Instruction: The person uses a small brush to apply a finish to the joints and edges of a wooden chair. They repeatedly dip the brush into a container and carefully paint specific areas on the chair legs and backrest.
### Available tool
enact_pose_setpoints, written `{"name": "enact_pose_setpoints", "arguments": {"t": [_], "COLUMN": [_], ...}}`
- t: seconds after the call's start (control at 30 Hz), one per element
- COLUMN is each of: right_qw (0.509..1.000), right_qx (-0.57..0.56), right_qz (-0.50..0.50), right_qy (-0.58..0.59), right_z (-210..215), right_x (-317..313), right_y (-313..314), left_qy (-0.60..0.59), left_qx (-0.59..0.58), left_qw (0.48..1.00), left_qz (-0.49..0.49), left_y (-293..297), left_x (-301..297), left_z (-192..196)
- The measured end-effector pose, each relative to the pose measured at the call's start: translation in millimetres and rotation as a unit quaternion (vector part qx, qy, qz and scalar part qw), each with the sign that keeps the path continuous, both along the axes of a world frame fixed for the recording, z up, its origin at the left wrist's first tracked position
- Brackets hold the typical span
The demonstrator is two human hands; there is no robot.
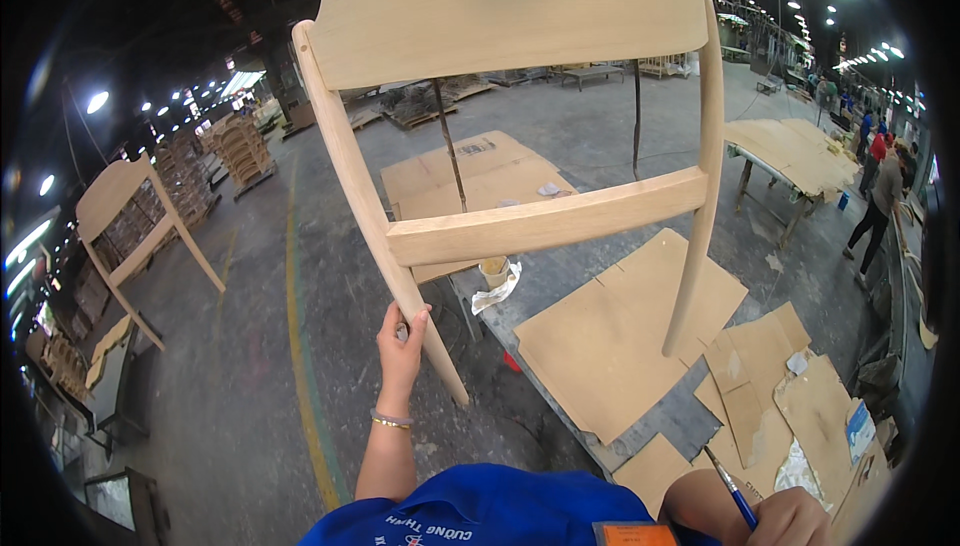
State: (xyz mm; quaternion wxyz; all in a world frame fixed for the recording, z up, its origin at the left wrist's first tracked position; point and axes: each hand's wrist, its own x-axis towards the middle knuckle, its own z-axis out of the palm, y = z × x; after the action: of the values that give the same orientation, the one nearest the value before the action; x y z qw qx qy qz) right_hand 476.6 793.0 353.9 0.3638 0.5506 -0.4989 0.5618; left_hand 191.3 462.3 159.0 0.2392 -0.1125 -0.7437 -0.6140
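Observation:
A pale wooden chair-back frame [545,214] stands upright before me, with a wide curved backrest on top, two side legs and a crossrail. Two thin dark rods run down from behind the backrest to the crossrail. My left hand [400,344] is closed round the lower part of the left leg; a small greyish thing shows by its fingers, too small to name. At the lower right, my right hand [790,520] grips a thin paintbrush [738,496] with a blue handle, its tip pointing up and away from the frame.
Cardboard sheets [630,331] cover much of the dark worktable below. A cup [493,268] stands beside a crumpled white cloth [497,291]. Another frame [125,206] hangs at left. Stacked wooden parts [238,146] stand farther back. People [880,186] are at the far right.

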Motion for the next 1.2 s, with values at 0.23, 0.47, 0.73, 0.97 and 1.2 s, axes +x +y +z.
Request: {"name": "enact_pose_setpoints", "arguments": {"t": [0.23, 0.47, 0.73, 0.97, 1.2], "right_qw": [0.995, 0.993, 0.984, 0.966, 0.975], "right_qx": [0.047, 0.021, 0.025, -0.004, -0.178], "right_qz": [0.092, 0.116, 0.155, 0.26, -0.065], "right_qy": [-0.004, 0.012, -0.081, 0.002, -0.114], "right_z": [3, -7, -9, -16, -41], "right_x": [-22, -43, -72, -106, -60], "right_y": [28, 54, 77, 84, 55], "left_qy": [-0.006, -0.005, -0.049, -0.058, -0.034], "left_qx": [-0.055, -0.018, -0.047, -0.061, -0.065], "left_qw": [0.998, 0.998, 0.993, 0.991, 0.991], "left_qz": [0.038, 0.062, 0.094, 0.106, 0.112], "left_y": [-1, 7, 4, 5, -1], "left_x": [8, 16, 36, 53, 53], "left_z": [2, 1, 6, 9, 9]}}
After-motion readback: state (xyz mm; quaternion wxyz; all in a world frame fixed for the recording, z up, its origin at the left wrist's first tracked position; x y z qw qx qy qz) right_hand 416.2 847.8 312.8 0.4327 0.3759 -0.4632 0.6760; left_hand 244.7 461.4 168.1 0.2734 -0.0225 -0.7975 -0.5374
